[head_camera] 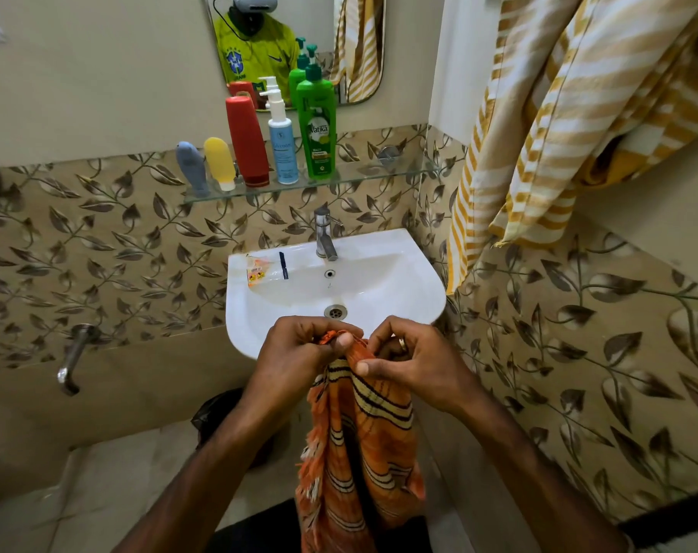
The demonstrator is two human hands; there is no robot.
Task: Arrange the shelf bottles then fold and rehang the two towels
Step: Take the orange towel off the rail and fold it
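Fingertips of both hands pinch the top edge of the orange striped towel, bunched betw. them just in front of the sink rim. Left hand: thumb pressed onto the cloth vs curled fingers, closed tight on a gathered corner. Right hand: thumb and forefinger nipped on the same edge, other fingers curled in, ring on one. Rest of towel hangs straight down betw. the forearms, fringe on its left side.

Sink: white basin, no water visible; a small orange-yellow sachet and a thin dark blue strip lie on its left ledge. Tap at back centre.

Glass shelf above holds 5 bottles in a row, l. to r.: grey-blue tube, yellow tube, red bottle, white-blue spray bottle, green pump bottle. Contents can't be told, all opaque.

Towels: 2. The 2nd, yellow-white striped towel, hangs upper right, well apart from the hands.
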